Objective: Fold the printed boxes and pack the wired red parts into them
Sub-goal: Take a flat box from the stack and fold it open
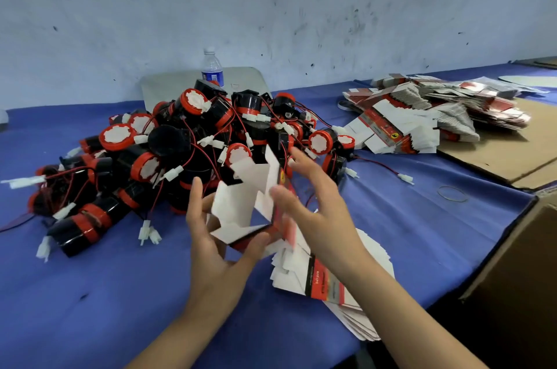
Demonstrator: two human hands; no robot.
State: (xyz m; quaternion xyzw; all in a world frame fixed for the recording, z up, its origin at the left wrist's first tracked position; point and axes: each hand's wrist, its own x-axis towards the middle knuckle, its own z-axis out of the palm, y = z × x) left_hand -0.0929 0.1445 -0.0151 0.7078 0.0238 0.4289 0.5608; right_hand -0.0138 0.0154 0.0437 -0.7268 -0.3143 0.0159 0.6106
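Blue cloth (90,293) covers a table below a scuffed wall. Above it, the left hand (211,248) pinches a half-folded printed box (247,203) between thumb and fingers. The right hand (319,212) presses its thumb to the box's side, fingers spread wide. A stack of flat boxes (319,275) lies beneath, and a pile of wired red parts (180,142) sits just behind.

even soft daylight, faint shadows, motion blur on right hand (313,206), wide-angle edge bending.

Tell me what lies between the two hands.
Head view: a partly folded printed box, white flaps up, lies between the left hand and the right hand.
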